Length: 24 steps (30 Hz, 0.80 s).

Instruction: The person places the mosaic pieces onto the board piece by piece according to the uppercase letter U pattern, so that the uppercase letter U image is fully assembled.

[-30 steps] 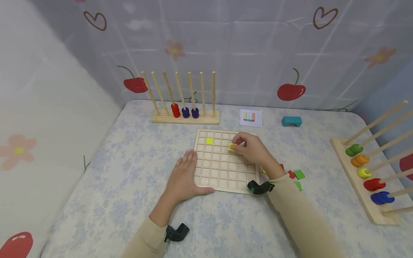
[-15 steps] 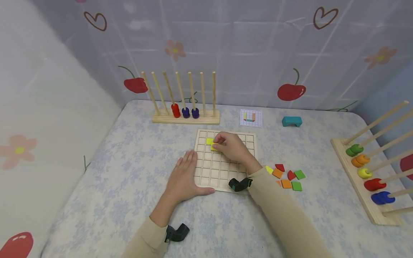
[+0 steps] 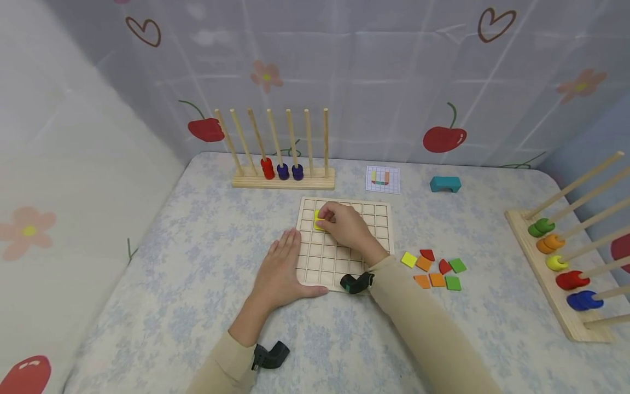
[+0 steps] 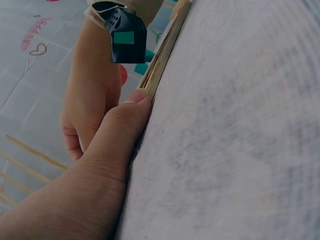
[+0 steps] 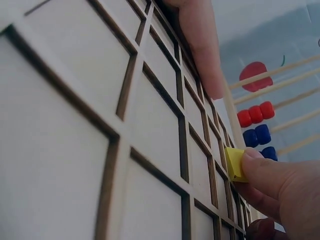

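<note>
In the head view, my right hand [image 3: 346, 224] pinches a yellow square tile [image 5: 235, 164] between thumb and fingers over the wooden grid board [image 3: 315, 262]. That tile is just below another yellow tile [image 3: 317, 214] lying in the board's upper left, which my fingers partly cover. In the right wrist view, the pinched tile stands tilted against the grid's ridges; whether it sits in a cell I cannot tell. My left hand [image 3: 279, 271] lies with straight fingers against the board's left edge, its thumb along the front edge.
Several loose yellow, orange, red and green tiles [image 3: 436, 280] lie right of the board. Behind it are a peg rack with beads [image 3: 284, 185], a printed pattern card [image 3: 383, 187] and a teal block [image 3: 445, 184]. Another peg rack [image 3: 546, 284] stands at far right.
My right hand has moved left across the board with the yellow tile, stopping just below the tile lying there. The left hand has stayed in place.
</note>
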Motion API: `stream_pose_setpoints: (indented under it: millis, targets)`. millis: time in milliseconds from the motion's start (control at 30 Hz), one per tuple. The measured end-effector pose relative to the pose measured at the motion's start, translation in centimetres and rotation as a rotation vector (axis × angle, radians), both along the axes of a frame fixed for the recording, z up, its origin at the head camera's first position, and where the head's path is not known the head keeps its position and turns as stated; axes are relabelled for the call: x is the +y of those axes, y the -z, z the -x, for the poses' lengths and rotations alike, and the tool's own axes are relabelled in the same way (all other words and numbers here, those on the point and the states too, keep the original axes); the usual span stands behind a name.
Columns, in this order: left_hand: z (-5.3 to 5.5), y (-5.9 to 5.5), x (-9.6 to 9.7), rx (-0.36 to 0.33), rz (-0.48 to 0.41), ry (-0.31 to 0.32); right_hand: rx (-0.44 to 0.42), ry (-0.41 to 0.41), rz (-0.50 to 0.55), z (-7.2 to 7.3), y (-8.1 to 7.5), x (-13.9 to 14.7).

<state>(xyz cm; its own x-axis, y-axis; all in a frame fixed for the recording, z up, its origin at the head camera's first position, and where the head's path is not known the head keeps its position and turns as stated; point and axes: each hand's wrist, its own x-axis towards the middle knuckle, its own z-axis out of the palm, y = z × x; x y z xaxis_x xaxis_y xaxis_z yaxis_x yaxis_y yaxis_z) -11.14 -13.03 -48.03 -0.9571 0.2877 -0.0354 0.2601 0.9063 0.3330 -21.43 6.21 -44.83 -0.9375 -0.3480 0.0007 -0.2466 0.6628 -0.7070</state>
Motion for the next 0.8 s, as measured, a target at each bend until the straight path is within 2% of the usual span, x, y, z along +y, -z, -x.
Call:
stream_pose_setpoints:
  millis: [633, 800]
  targets:
    - [-0.08, 0.01, 0.00, 0.014, 0.004, 0.006, 0.007, -0.019, -0.037, -0.20, -0.12, -0.13]
    - [-0.13, 0.06, -0.02, 0.019, 0.000, 0.005, 0.041, -0.060, -0.086, -0.47, -0.24, -0.05]
